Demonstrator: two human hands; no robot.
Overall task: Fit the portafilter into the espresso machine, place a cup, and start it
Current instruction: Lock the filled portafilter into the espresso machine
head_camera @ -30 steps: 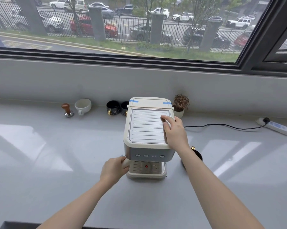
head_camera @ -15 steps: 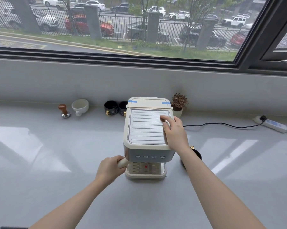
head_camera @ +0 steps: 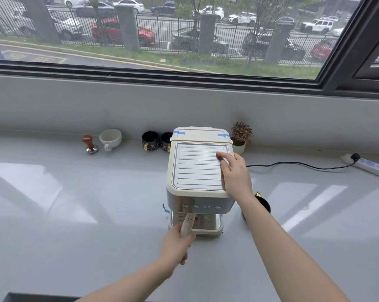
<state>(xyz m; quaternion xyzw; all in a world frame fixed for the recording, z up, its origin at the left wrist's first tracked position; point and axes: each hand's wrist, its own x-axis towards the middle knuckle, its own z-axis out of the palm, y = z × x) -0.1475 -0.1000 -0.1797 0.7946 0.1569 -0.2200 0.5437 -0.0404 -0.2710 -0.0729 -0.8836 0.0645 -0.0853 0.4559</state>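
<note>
Portafilter handle (head_camera: 187, 224) under espresso machine (head_camera: 199, 171), counter's back edge
Left hand (head_camera: 176, 245) fingers wrapped round handle; right hand (head_camera: 234, 174) flat, fingers together, atop machine

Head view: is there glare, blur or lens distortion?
Head view: pale window reflections glare on the grey counter; the window frame bows from the wide-angle lens; the left hand on the portafilter handle looks slightly motion-blurred; the espresso machine is sharp.

Black cup (head_camera: 263, 204) half behind forearm
</note>
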